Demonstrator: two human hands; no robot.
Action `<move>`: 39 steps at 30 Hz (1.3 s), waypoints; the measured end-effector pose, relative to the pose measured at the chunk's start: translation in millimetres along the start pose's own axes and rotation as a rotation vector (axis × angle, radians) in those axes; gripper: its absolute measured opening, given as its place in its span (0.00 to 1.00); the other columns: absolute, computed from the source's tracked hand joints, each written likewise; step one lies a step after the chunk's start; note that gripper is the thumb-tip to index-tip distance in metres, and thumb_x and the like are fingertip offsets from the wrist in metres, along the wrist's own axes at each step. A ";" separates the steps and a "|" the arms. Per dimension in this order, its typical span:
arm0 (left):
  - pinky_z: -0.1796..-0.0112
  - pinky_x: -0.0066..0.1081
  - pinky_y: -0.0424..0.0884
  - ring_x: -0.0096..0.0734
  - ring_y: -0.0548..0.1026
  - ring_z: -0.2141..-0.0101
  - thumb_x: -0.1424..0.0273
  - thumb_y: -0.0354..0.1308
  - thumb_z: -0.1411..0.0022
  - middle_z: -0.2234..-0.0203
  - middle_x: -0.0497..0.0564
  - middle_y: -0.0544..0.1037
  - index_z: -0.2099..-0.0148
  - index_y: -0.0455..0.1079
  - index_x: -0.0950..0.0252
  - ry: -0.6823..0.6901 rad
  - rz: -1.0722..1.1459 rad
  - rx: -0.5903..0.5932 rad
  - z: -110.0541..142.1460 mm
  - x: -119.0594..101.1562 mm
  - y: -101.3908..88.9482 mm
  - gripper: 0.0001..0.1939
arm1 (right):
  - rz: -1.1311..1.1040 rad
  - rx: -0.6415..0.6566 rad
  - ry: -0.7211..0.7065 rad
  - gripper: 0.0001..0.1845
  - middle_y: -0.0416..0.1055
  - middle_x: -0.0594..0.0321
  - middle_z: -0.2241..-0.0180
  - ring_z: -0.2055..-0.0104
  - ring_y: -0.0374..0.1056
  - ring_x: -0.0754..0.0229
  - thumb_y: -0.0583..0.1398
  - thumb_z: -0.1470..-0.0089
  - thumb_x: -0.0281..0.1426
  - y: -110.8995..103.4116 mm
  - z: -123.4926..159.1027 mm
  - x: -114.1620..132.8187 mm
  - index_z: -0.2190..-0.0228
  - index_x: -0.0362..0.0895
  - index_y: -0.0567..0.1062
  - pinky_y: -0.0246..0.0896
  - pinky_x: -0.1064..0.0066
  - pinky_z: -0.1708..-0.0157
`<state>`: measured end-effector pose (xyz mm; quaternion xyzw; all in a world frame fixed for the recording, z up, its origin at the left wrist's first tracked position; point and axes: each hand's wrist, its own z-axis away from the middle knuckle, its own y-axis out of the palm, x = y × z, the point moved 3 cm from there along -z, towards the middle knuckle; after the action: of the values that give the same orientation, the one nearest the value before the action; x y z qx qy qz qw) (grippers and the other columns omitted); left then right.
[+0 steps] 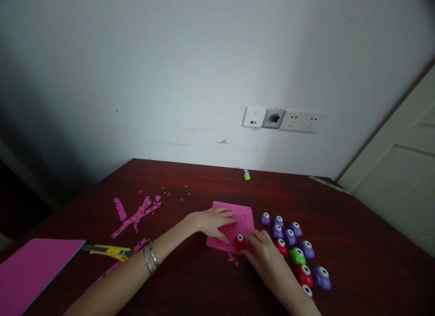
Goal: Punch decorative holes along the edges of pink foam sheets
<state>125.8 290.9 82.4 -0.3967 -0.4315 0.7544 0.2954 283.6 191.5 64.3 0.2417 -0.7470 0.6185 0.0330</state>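
A pink sheet of paper (244, 216) lies on the dark red-brown table. My left hand (217, 221) rests flat on it with fingers spread, wearing silver bracelets (149, 258) at the wrist. Between the thumb and fingers of my right hand (263, 249) is a small red craft punch (239, 242), at the sheet's near right corner. Small pink cut-outs (232, 259) lie just below that corner. Right of my right hand stand several more punches: purple ones (290, 236), a green one (297, 256) and red ones (304, 275).
Punched pink strips (136, 218) and scattered bits lie at the left. A yellow utility knife (110, 251) sits beside a larger pink sheet (34, 270) at the near left. Another green punch (246, 176) stands by the wall, below the sockets (301, 121).
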 end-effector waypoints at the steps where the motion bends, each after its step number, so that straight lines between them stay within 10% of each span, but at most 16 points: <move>1: 0.43 0.43 0.42 0.43 0.38 0.39 0.49 0.49 0.46 0.37 0.52 0.41 0.36 0.42 0.61 0.002 0.001 0.002 -0.6 0.7 0.7 0.41 | 0.006 -0.004 0.000 0.10 0.68 0.58 0.65 0.60 0.62 0.53 0.59 0.50 0.25 -0.7 0.1 0.7 0.62 0.44 0.72 0.62 0.63 0.61; 39: 0.43 0.50 0.42 0.48 0.36 0.39 0.58 0.52 0.45 0.37 0.47 0.40 0.36 0.39 0.60 0.012 0.029 0.073 -1.3 -5.5 1.4 0.40 | 0.001 0.031 -0.005 0.10 0.68 0.58 0.65 0.61 0.63 0.54 0.56 0.48 0.25 -7.3 1.1 5.7 0.63 0.45 0.73 0.61 0.64 0.62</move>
<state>129.6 286.5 82.7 -0.3964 -0.3959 0.7715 0.3014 281.7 187.8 72.6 0.2433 -0.7375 0.6294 0.0271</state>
